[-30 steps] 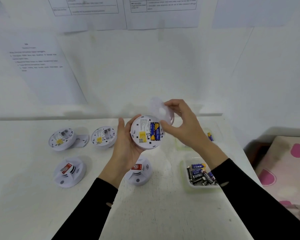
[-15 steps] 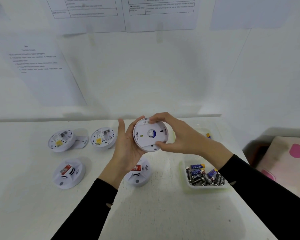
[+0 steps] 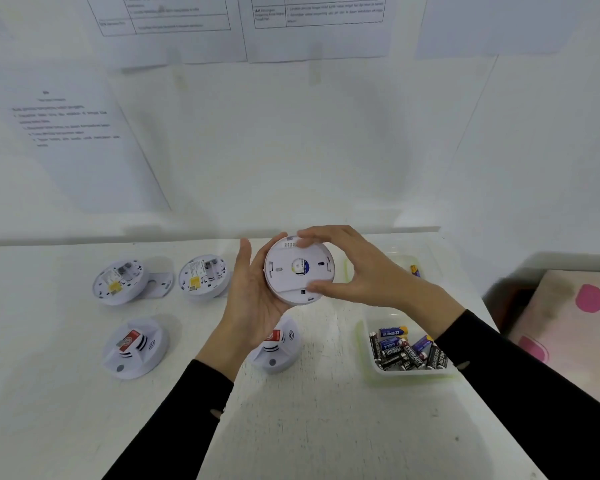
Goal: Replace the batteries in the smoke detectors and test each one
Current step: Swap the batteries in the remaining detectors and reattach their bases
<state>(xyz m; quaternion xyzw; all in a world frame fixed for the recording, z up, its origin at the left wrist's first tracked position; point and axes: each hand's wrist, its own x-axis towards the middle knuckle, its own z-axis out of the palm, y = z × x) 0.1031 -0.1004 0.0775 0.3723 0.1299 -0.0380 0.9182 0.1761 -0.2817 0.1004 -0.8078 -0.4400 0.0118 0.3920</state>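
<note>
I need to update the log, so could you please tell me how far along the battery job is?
In hand: the held detector has its back plate on, gripped by the left hand and right hand. Left: two open detectors show open backs. Two face-up detectors look closed; testing can't be judged.

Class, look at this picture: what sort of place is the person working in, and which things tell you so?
Probably a set-up workstation for a practice task, not a lived-in room. Printed instruction sheets are taped to the wall, several smoke detectors are laid out on a white table, and a tray of batteries stands ready.
</note>
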